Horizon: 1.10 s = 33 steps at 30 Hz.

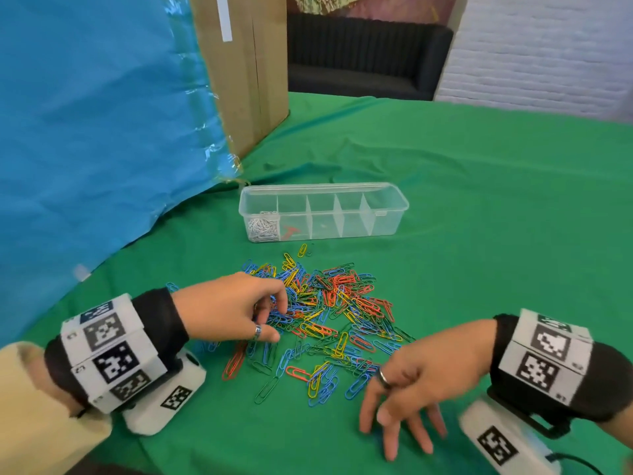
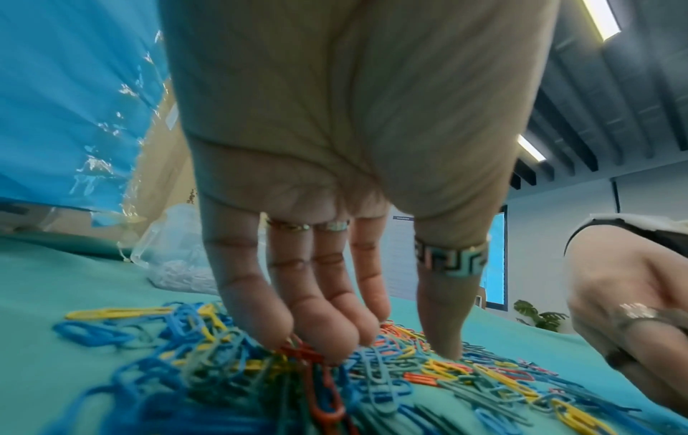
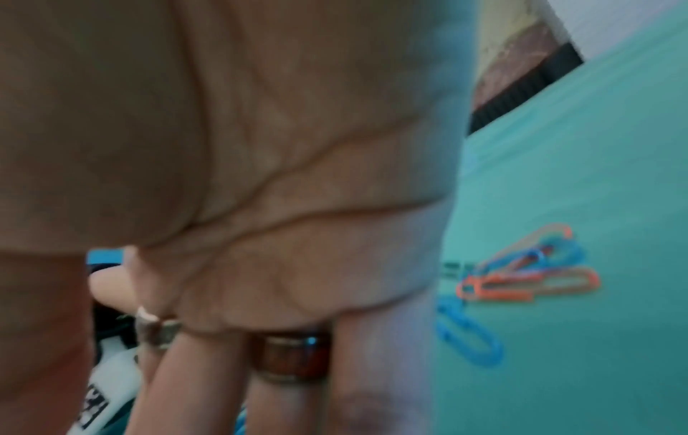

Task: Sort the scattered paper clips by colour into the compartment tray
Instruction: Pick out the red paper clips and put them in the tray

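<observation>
The right hand (image 1: 411, 382) was held low over the table (image 1: 496, 207) at the near edge of the clips (image 1: 342, 303), its fingers (image 1: 390, 440) spread and relaxed, nothing grasped. The left hand (image 1: 222, 303) was set on the pile, straight fingertips touching a red clip (image 2: 311, 353), thumb apart, nothing pinched. Beyond, in the tray (image 1: 394, 209), white clips (image 1: 262, 226) were seen in the leftmost compartment and red clips (image 1: 290, 232) in the next.

1. No word, brand or number reads clearly from where I stand.
2. Black-and-white square code markers sit on the left wrist band (image 1: 106, 347) at 8 o'clock and the right wrist band (image 1: 544, 354) at 4 o'clock.
3. One such marker each on the wrist cameras (image 1: 173, 395) beneath.
4. The wall plate (image 2: 403, 218) at 12 o'clock is too small to read.
</observation>
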{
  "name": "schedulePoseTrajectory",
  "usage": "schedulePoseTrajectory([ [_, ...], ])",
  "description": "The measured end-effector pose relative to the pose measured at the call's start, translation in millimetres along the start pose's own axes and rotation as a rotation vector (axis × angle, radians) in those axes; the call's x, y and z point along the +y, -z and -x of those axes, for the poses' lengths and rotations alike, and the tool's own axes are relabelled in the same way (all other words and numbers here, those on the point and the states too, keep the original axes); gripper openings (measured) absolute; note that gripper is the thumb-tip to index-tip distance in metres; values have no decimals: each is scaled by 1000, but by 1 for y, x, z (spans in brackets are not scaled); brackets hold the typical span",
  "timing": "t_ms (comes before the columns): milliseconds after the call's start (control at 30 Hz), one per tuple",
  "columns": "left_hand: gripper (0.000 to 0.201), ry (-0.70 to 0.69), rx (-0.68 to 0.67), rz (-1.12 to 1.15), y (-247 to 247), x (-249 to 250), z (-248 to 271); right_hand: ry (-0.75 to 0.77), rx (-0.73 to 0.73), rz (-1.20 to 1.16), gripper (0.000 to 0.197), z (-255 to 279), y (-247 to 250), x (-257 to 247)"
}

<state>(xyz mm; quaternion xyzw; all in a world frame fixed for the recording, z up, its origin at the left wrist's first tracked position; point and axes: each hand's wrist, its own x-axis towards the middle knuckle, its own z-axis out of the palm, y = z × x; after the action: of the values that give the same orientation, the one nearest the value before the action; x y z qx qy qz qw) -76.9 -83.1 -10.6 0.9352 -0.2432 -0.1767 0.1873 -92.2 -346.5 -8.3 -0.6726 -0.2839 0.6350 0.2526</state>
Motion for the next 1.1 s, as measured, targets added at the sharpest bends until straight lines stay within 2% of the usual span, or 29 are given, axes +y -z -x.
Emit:
schedulePoseTrajectory([
  [67,25,16,3,-17,3,-3,3,-16,122,35,31,3,8,-3],
  [233,24,63,-99,-109,7,-9,13,-19,414,179,28,4,26,-18],
  [367,36,154,-121,-181,7,-9,21,58,523,300,24,-8,26,-33],
  [500,37,186,-160,-174,-2,-6,21,62,614,655,24,-26,30,-52],
  [667,28,192,-194,94,-3,-13,24,68,656,784,27,-56,40,-77],
  [833,27,226,-67,486,13,-29,35,73,725,823,35,-72,59,-91],
  [933,19,227,6,826,21,-36,38,87,693,837,40,-79,67,-98],
  [1033,14,272,23,1183,25,-39,35,45,666,868,31,-86,72,-102],
  [1100,17,292,20,1322,27,-39,30,20,699,857,24,-89,75,-102],
])
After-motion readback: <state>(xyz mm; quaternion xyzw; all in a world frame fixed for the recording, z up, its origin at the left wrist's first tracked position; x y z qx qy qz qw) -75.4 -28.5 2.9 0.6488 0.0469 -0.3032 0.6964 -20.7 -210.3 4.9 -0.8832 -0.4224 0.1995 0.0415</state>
